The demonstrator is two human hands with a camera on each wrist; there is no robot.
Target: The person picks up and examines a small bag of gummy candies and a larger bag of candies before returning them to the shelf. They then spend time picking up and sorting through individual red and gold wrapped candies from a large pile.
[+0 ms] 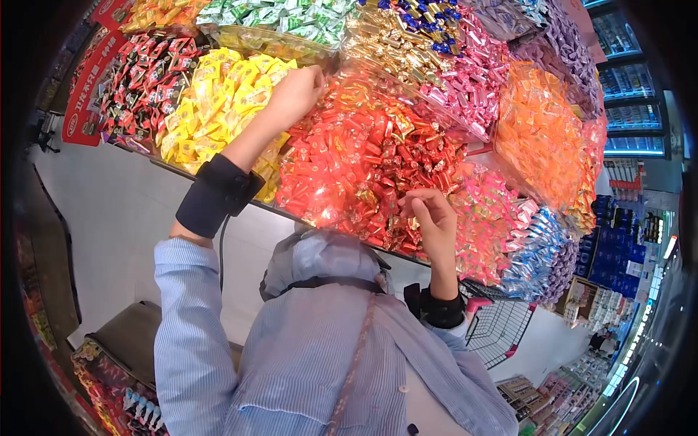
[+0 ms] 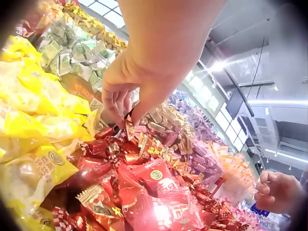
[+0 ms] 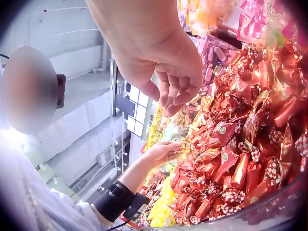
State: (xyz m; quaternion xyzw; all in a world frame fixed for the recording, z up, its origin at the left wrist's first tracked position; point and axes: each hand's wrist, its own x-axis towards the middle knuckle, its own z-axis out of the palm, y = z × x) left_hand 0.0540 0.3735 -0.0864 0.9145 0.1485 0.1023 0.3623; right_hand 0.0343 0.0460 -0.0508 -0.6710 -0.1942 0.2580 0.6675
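My left hand (image 1: 297, 94) reaches to the far edge of the red candies, beside the yellow-wrapped candies (image 1: 218, 98). In the left wrist view, its thumb and fingers pinch a small red-and-gold wrapped candy (image 2: 129, 128) at the top of the red pile. Bright red packets (image 2: 156, 199) lie just below it. My right hand (image 1: 437, 224) hovers over the near side of the dark red foil-wrapped candies (image 1: 396, 211). In the right wrist view its fingers hang loosely curled with nothing between them, above the twisted red wrappers (image 3: 231, 159).
Around the red candies lie black-and-red packets (image 1: 149, 87), green-and-white candies (image 1: 283, 22), gold ones (image 1: 385, 47) and orange ones (image 1: 538, 131). Clear dividers separate the sections. A shopping cart (image 1: 502, 330) stands at the right, below the display's near edge.
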